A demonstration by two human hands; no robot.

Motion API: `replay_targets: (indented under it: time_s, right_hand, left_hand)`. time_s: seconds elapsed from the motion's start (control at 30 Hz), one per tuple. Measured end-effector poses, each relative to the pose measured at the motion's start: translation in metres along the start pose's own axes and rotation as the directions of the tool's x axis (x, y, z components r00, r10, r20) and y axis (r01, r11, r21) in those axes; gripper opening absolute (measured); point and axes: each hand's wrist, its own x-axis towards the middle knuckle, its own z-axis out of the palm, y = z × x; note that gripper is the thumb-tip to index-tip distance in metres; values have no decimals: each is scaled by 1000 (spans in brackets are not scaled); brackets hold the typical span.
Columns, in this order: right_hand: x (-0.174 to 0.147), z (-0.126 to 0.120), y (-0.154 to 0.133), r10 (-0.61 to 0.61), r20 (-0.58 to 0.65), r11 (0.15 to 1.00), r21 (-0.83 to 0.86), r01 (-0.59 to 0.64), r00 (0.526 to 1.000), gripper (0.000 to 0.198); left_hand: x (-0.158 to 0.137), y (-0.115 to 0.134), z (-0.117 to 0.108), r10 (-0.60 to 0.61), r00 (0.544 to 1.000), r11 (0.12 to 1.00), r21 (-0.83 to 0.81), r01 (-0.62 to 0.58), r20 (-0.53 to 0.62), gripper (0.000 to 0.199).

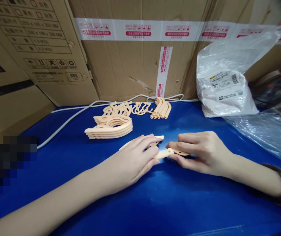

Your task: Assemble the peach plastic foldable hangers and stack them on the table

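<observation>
Low over the blue table, my left hand [139,157] is closed around a beige plastic folding-hanger piece [164,153]; its far strip shows past the fingers. My right hand [201,149] pinches a smaller beige hanger part [182,152], which meets the end of the left piece near a small round hole. My fingers cover much of both parts, so I cannot tell whether they are joined. Beyond my left hand lies a stack of beige hanger bodies [109,131]. Loose beige hooks [141,108] and a bunch of curved hanger arms [162,108] rest behind it.
Large cardboard boxes [130,62] wall off the back and left of the blue table [155,203]. A white cable [66,126] runs along the rear and left. At right sits a labelled plastic bag [225,88], with clear plastic wrap [265,131] beside it.
</observation>
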Motion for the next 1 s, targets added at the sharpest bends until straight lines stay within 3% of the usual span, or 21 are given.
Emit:
replay_targets:
  time_s: [0.7,1.0]
  right_hand:
    - [2,-1,-2,44,50,998,-35,-43,998,29]
    - [2,-1,-2,11,43,998,-57,-9,999,28]
  left_hand:
    - [1,1,-1,-11,1000,1000,-17,11,16,25]
    - [2,0,-1,5,1000,999,-38,-4,6,26]
